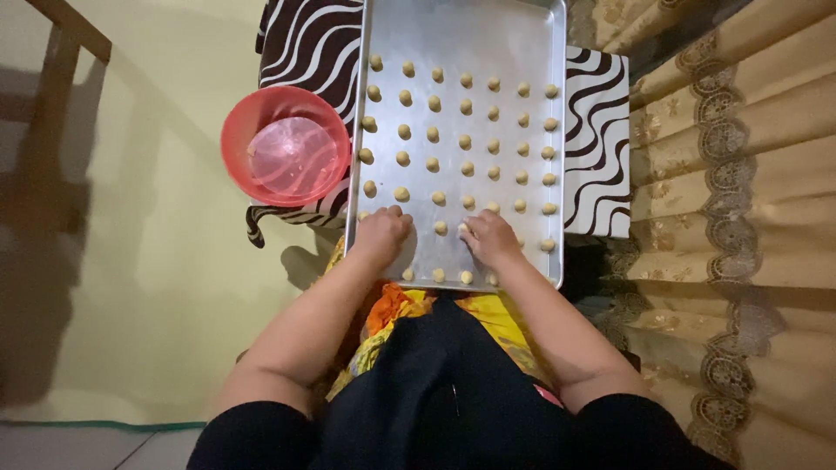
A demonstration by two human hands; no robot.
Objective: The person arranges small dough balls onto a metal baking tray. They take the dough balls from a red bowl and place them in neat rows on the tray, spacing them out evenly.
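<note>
Dough balls [463,141], small, pale yellow, sit in neat rows across a metal baking tray [470,35]. Rows run from approx. the tray's middle down to its near edge; far end of tray is bare metal.

Nearest rows are where the hands work. One ball [441,227] lies loose on the tray between the two hands, touching neither. Another shows pale at the tips of the right hand [492,238], right at the fingertips, touching or just under them; can't tell whether it's pinched or only pressed. Right fingers are curled downward and close together, knuckles up, tips on the tray surface.

Left hand [383,233] also rests knuckles-up on the tray, fingers bent and bunched together. A ball sits just beyond its fingertips, and whatever is under the palm is hidden, so can't tell if it grips anything.

A few more balls line the tray's near rim, just below both hands.

Tray lies on a black-and-white striped cloth [596,144] over a small table. Left of tray, touching its edge or nearly so, a red plastic bowl [286,145] w/ a pinkish inner bowl or lid nested in it. Beige patterned curtain [740,174] hangs to the right. Yellow-green floor [157,261] on the left.
</note>
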